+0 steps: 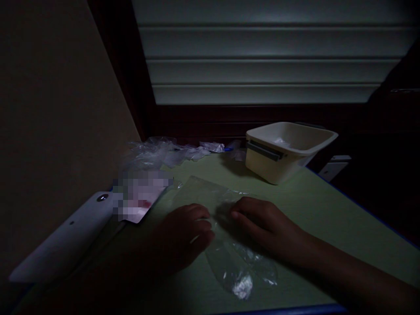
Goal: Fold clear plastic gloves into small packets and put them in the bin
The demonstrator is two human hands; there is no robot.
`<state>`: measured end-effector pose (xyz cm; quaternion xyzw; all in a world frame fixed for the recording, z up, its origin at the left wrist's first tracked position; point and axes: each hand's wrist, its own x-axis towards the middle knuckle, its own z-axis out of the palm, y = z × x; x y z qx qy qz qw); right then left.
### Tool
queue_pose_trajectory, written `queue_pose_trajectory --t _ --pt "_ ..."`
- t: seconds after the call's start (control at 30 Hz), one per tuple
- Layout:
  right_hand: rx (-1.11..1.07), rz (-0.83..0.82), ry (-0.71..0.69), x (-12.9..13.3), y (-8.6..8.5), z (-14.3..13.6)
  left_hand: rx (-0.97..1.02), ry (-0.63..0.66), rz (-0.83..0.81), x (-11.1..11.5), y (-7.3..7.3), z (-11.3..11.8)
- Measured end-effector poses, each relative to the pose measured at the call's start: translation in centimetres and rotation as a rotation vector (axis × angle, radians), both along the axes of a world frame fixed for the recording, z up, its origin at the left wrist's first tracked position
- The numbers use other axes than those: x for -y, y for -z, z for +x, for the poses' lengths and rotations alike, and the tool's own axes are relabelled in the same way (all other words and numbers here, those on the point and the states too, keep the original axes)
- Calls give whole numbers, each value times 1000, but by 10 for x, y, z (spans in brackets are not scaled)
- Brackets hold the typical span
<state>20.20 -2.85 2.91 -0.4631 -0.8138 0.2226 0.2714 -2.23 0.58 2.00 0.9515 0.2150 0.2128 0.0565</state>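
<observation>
A see-through plastic bag (219,258) lies flat on the pale green table in front of me, with a crumpled, shiny whitish lump (243,286) at its near end. From the left, my left hand (188,234) rests on the bag, its fingers bent and closed on the film. My right hand (262,218) is opposite, fingers curled together at the bag's right side; its fingertips are partly in shadow. A small gap separates the two hands. The dim light hides fine detail of both grips.
A cream bin (262,166) with grey handles stands at the back right, some clear plastic inside. Crumpled plastic bags (160,151) line the back edge. At left are a white tablet-like device (65,238) and a partly blurred pinkish packet (141,214). A wall borders the left side.
</observation>
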Motion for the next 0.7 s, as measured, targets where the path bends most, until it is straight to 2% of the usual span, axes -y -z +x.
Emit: queue_pose_trajectory --t 0.13,0.3,0.43,0.5,0.57,0.7 --pt "23 105 26 -1 2 2 18 -108 86 -4 11 -1" --pt "120 134 -56 -2 9 2 -170 -144 62 -10 26 -5" --pt "315 129 -185 1 15 1 -213 -141 62 -10 28 -6" --pt "433 134 -201 1 17 3 -221 -149 65 -9 26 -5" --pt "509 135 -157 0 19 8 -227 -159 60 -8 25 -4" --pt "580 139 23 -10 21 21 -232 -152 44 -8 20 -3"
